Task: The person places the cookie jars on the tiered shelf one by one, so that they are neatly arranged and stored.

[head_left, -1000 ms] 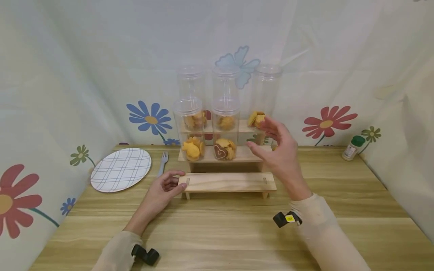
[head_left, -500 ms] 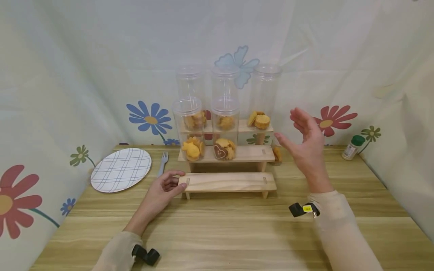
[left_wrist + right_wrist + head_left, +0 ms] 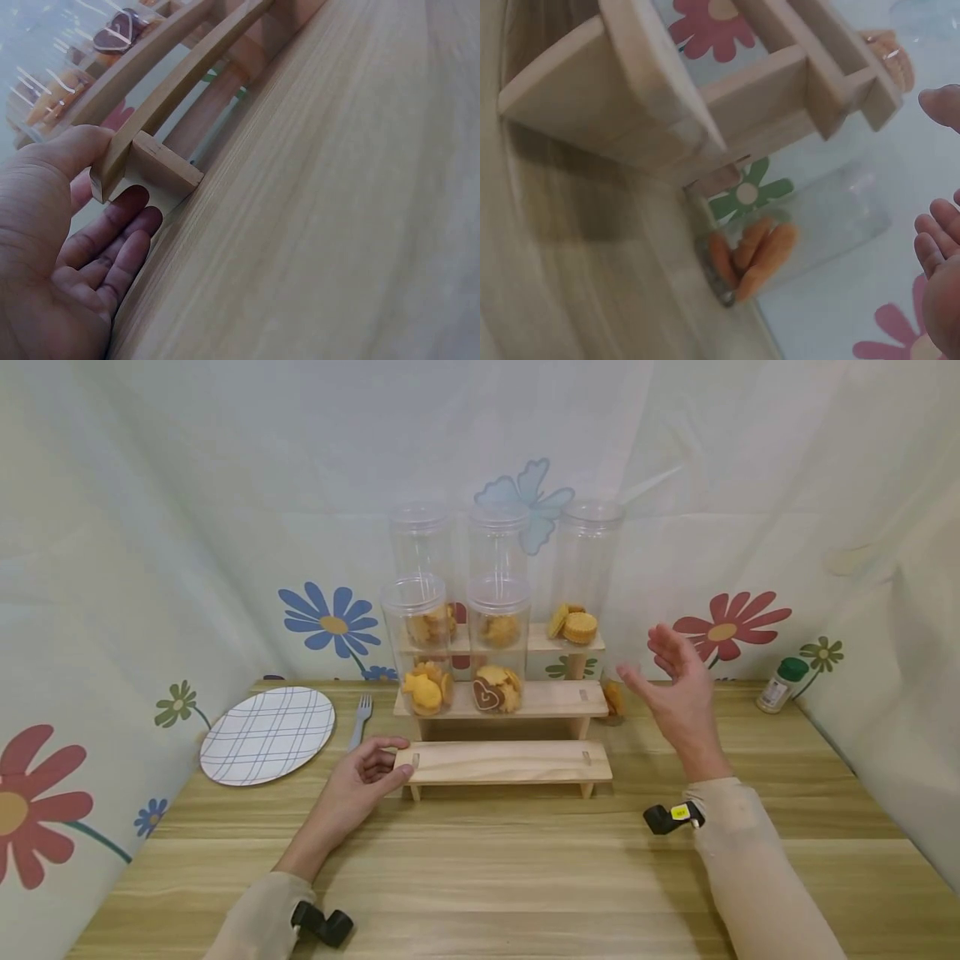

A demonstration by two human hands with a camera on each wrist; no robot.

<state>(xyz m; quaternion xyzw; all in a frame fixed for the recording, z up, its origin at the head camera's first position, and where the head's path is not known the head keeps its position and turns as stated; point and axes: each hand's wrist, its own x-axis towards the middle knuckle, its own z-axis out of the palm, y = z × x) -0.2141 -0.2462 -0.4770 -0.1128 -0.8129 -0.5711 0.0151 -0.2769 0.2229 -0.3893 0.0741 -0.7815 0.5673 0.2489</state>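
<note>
A three-step wooden display stand [image 3: 506, 763] faces me, and my left hand [image 3: 365, 783] pinches the left end of its lowest step. In the left wrist view the thumb of that hand [image 3: 45, 210] lies on the step's end and the other fingers curl beside the leg. Clear lidded jars of cookies stand on the upper steps: a jar [image 3: 426, 647] and another jar [image 3: 498, 647] on the middle one, three on top, including the right jar [image 3: 588, 568]. Beside the stand's right side, a cookie jar [image 3: 754, 251] stands on the table. My right hand [image 3: 682, 702], fingers spread, hovers near it, holding nothing.
To the left lie a checked plate [image 3: 267, 735] and a grey fork [image 3: 362, 718]. A green-capped shaker [image 3: 782, 687] stands at the back right. Behind everything hangs a flowered cloth [image 3: 337, 468] that encloses the wooden table [image 3: 480, 877].
My right hand has moved right, away from the stand's right side, then dipped slightly. The jar behind it has come into view. My left hand stays on the stand.
</note>
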